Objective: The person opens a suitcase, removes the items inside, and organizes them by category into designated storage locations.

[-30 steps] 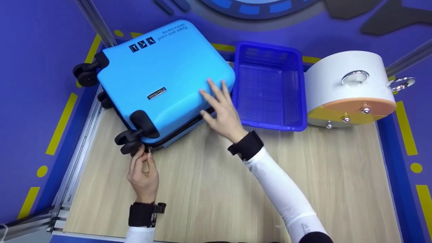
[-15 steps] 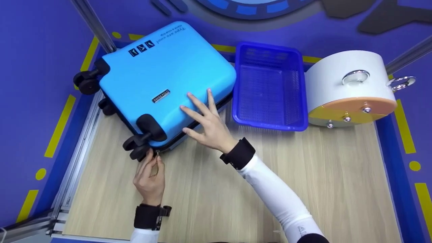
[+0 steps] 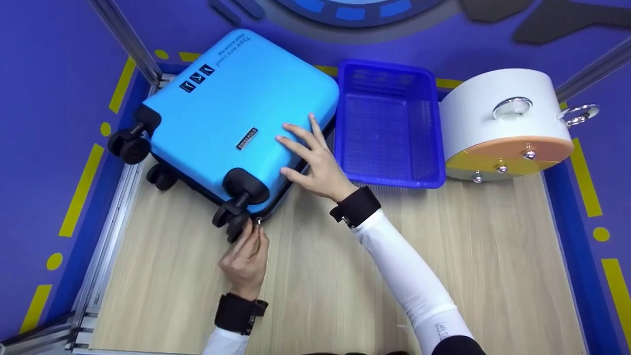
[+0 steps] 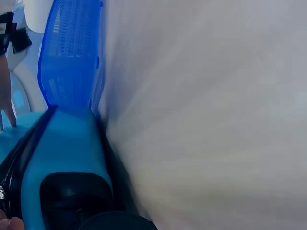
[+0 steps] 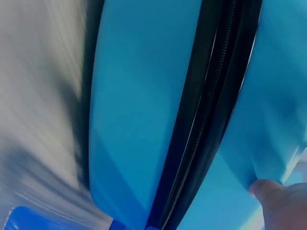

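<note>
A light-blue hard-shell suitcase (image 3: 236,103) lies flat with its black wheels to the left and near side. At its near corner, beside a wheel (image 3: 229,217), my left hand (image 3: 245,264) pinches a small metal zipper pull (image 3: 259,221) between thumb and fingers. My right hand (image 3: 319,165) rests spread on the top shell near the right edge, its fingers straight. The right wrist view shows the closed zipper seam (image 5: 206,110) between black bands running along the side. Only a bit of my left fingertips (image 4: 12,223) appears in the left wrist view, near the zipper.
Against the suitcase's right corner stands a blue plastic basket (image 3: 392,183). Right of it sits a white drum-shaped box (image 3: 478,108) with chrome handles and a coloured front with round knobs. Blue panels (image 3: 44,123) wall in the wooden tabletop (image 3: 394,286).
The suitcase has turned, its near wheeled corner swinging to the right. My left hand has moved right along with that corner. My right hand has shifted slightly while staying on the shell.
</note>
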### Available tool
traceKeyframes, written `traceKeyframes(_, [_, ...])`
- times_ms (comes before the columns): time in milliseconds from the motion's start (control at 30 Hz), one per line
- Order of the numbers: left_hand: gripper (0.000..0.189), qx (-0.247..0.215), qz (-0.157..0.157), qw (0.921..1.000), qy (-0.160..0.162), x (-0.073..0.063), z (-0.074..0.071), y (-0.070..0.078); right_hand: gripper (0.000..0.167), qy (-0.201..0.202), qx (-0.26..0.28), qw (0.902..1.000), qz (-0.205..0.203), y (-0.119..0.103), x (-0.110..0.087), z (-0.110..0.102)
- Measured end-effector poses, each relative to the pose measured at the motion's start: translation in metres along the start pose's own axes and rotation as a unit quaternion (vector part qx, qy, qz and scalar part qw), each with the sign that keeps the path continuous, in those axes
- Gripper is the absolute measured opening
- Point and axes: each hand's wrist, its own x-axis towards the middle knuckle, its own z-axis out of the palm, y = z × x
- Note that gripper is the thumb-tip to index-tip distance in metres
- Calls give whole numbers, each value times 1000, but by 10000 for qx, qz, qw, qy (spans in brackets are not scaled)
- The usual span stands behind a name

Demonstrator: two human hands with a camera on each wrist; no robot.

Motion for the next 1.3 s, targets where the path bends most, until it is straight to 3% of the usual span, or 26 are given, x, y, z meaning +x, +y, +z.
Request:
traceKeyframes(167, [34, -16, 9, 10000, -16, -1, 0, 0, 64, -265, -325, 9987, 295, -19, 0, 1])
traceKeyframes(267, [35, 82, 79, 9999, -84, 1, -4, -4, 67, -662, -607, 9958, 155, -39, 3, 7])
traceKeyframes(367, [35, 91, 175, 9995, -260, 2, -9, -9, 79, -1031, -811, 9913, 55, -56, 5, 16])
traceKeyframes(467, [33, -175, 176, 9985, -482, 4, -14, -17, 90, -1145, -977, 9885, 140, -63, 4, 24])
traceKeyframes(600, [27, -635, -144, 9956, -680, 11, -21, -28, 80, -1061, -944, 9897, 192, -59, 1, 27])
traceKeyframes(733, [15, -667, -509, 9938, -735, 23, -29, -38, 69, -984, -896, 9911, 89, -57, 1, 27])
traceKeyframes(933, [13, -669, -608, 9921, -868, 39, -31, -47, 64, -703, -848, 9939, -101, -55, 1, 28])
traceKeyframes(1100, [21, -792, -544, 9902, -1012, 55, -32, -42, 61, -373, -784, 9958, -281, -52, 1, 30])
traceKeyframes(1300, [18, -739, -861, 9907, -754, 74, -36, -35, 59, -69, -604, 9977, -305, -50, -1, 33])
